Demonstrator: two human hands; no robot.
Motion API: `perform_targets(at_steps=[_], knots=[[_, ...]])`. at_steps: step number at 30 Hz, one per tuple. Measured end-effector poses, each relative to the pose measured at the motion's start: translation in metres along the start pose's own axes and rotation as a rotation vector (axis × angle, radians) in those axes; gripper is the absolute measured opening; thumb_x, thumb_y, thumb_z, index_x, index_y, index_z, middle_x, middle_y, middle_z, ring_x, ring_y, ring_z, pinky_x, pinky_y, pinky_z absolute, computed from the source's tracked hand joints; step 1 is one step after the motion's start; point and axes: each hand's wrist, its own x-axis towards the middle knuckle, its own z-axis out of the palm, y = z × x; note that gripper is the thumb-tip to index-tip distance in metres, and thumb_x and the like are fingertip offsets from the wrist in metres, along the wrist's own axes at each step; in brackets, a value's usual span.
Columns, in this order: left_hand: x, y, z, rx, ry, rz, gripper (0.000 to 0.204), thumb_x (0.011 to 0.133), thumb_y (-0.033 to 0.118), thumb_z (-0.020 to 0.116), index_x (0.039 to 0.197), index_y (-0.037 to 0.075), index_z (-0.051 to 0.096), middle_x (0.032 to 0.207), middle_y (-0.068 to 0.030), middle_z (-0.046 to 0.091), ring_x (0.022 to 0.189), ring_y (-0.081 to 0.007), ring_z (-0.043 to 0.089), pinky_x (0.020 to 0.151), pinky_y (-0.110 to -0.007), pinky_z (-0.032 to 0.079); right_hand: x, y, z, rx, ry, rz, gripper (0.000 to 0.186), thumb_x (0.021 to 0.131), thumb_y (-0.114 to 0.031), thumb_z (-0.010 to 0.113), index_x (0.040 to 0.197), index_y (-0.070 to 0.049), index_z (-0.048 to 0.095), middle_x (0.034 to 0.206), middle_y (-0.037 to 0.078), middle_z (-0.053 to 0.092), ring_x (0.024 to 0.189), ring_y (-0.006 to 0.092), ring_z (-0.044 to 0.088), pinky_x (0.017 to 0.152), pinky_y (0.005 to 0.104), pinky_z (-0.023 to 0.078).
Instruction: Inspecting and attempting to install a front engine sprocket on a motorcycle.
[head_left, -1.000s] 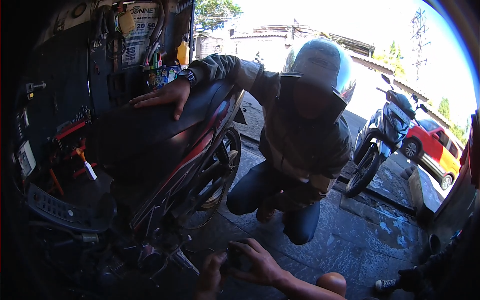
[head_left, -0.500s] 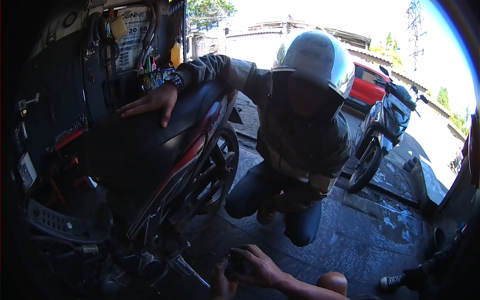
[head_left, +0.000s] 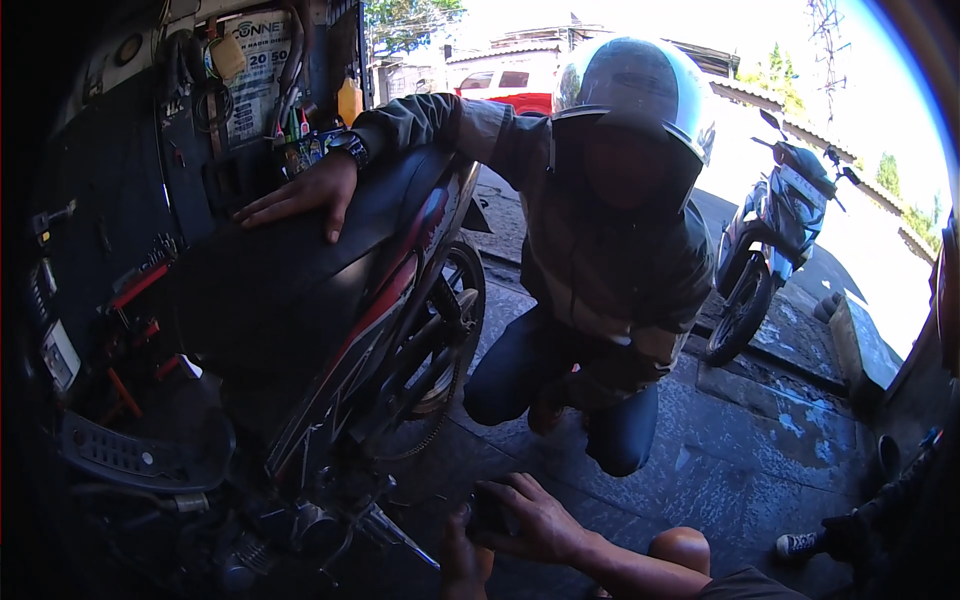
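My right hand (head_left: 535, 520) reaches in from the lower edge, its fingers curled around a small dark object (head_left: 490, 515) beside the low parts of a black and red motorcycle (head_left: 300, 270). Just under it is my left hand (head_left: 463, 560), only partly in view and close to the same object; its grip is hidden. The motorcycle leans to the left, with its rear wheel (head_left: 445, 340) and chain facing me. A person in a grey helmet (head_left: 630, 80) crouches behind the wheel, one hand (head_left: 300, 195) flat on the seat.
A dark wall of hanging tools (head_left: 130, 220) stands at the left. A blue scooter (head_left: 770, 230) is parked at the right on the stone paving (head_left: 760, 440). A red car (head_left: 510, 95) shows behind the crouching person. My knee (head_left: 680, 548) and someone's shoe (head_left: 800, 545) are at lower right.
The red car has passed from right to left behind the crouching person. My hands have stayed low by the motorcycle, shifting slightly on the dark object.
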Motion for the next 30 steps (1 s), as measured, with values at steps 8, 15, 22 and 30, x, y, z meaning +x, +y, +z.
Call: perform_targets(at_steps=[8,15,22,30], knots=[[0.013,0.005,-0.027,-0.105,-0.137,-0.06,0.051,0.101,0.044,0.04,0.134,0.007,0.052,0.133,-0.0105,0.056,0.125,-0.027,0.052,0.107,-0.042,0.042,0.007,-0.011,0.009,0.008,0.025,-0.007,0.069,0.077,-0.03,0.078,0.134,-0.004,0.05,0.12,0.017,0.055,0.113,0.0341,0.055,0.096,0.0431,0.049],[0.0,0.011,-0.01,-0.054,-0.074,-0.019,0.051,0.099,0.045,0.043,0.131,0.006,0.054,0.13,-0.0112,0.058,0.121,-0.0276,0.055,0.104,-0.042,0.044,0.009,-0.014,0.01,-0.001,0.0,-0.029,0.069,0.077,-0.03,0.077,0.135,-0.003,0.05,0.122,0.017,0.054,0.114,0.0346,0.054,0.097,0.0435,0.048],[0.002,0.016,-0.006,-0.126,-0.077,-0.022,0.047,0.098,0.04,0.046,0.128,0.005,0.057,0.126,-0.0118,0.06,0.117,-0.0289,0.057,0.1,-0.042,0.047,0.007,-0.015,0.007,0.004,-0.014,-0.005,0.067,0.078,-0.028,0.076,0.134,-0.003,0.05,0.122,0.017,0.055,0.114,0.0347,0.054,0.098,0.0437,0.047],[-0.018,0.026,0.018,0.074,0.038,-0.029,0.049,0.095,0.045,0.043,0.119,0.004,0.058,0.113,-0.009,0.063,0.106,-0.0221,0.061,0.091,-0.039,0.05,0.006,-0.018,0.002,0.01,-0.008,0.01,0.066,0.078,-0.029,0.078,0.133,-0.002,0.052,0.121,0.017,0.055,0.113,0.0344,0.056,0.095,0.0432,0.049]])
